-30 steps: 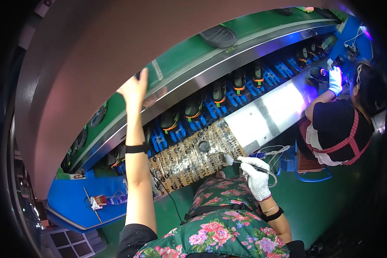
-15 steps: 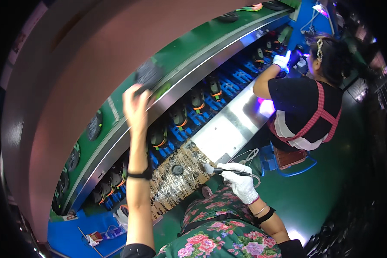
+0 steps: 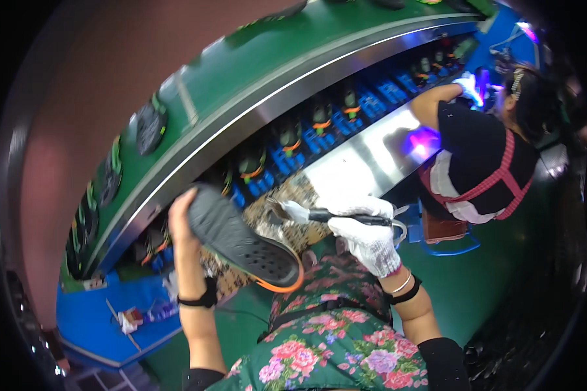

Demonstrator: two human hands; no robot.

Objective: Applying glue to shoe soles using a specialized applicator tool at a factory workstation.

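Dark grey rubber with an orange rim: the shoe sole (image 3: 244, 242) sits in the left hand (image 3: 184, 218), tread side up, and its long axis slants from the heel end at the upper left, where the hand closes around it, down to the orange-edged toe end at the lower right. The right hand (image 3: 365, 236), in a white glove, is closed around the black handle of a small brush (image 3: 326, 215) (its pale bristle end points left). That brush tip hangs just up and to the right of the sole's toe end, near it but apart from it, so the right hand is the nearer one to the free end. Both are held above the patterned cloth (image 3: 287, 199) on the desk (image 3: 365, 156), in front of the person's flowered apron (image 3: 326, 339).
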